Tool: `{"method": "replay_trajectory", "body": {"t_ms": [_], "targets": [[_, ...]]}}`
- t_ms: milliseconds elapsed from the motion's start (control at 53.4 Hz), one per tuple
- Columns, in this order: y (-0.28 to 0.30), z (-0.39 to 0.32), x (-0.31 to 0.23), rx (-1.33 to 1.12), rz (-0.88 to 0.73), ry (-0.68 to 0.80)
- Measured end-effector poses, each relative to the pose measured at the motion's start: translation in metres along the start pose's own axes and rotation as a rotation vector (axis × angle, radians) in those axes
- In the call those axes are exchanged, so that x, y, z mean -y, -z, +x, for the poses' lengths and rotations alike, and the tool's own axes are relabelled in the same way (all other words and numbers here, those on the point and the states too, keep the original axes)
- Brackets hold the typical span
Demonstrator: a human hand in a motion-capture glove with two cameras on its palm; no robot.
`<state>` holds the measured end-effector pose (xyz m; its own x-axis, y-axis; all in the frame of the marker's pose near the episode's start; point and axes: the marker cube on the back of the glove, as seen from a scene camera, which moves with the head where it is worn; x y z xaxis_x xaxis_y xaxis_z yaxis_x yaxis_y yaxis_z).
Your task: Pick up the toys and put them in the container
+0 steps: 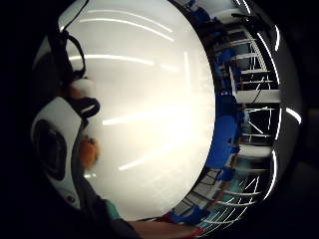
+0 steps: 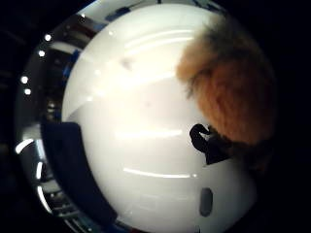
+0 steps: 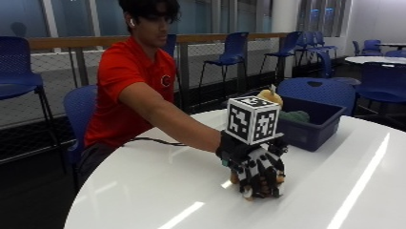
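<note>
Hands: gloved right hand (image 3: 258,171), fingers pointing down and curled round a small furry toy (image 3: 236,178) on the bench, closed about it rather than spread. Only a sliver of tan fur shows beside and beneath the fingers in the outside view. The other hand is not in view.

Bench (image 3: 158,191): white, round, glossy. It carries the toy near the middle and the bin toward the far edge.

Bin (image 3: 314,125): dark blue plastic, open-topped, standing apart from the hand, on the side away from the person. It already holds a green soft item (image 3: 293,116) and something yellowish (image 3: 269,97) at its near corner, partly hidden behind the hand.

Toy, close view: orange-brown plush (image 2: 228,92), long pile, fills one side of the thumb-side palm view, so it sits right against the palm. A dark shape at its lower edge cannot be identified.

Handling, as judged: light, soft, compressible, not fragile. Fur offers good grip and is unlikely to slip. It will squash under the fingers, so a wrap round the body is the better hold than a pinch on loose pile, which could pull free. The glossy bench may let it slide if nudged sideways before lifting.
</note>
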<state>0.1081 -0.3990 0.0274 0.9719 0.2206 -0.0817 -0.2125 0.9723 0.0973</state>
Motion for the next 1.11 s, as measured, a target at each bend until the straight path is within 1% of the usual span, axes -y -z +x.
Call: {"method": "replay_trajectory", "body": {"t_ms": [75,169,375,543,731,974,1105], "targets": [[0.016,-0.004,-0.011,0.067,0.01,0.014],[0.051,-0.018,-0.029,0.114,0.036,0.075],[0.118,-0.062,-0.064,0.132,0.123,0.168],[0.156,-0.113,-0.093,0.151,0.153,0.257],[0.183,-0.186,-0.132,0.176,0.159,0.396],[0.211,-0.264,-0.166,0.193,0.172,0.459],[0.219,-0.289,-0.189,0.176,0.197,0.545]]}}
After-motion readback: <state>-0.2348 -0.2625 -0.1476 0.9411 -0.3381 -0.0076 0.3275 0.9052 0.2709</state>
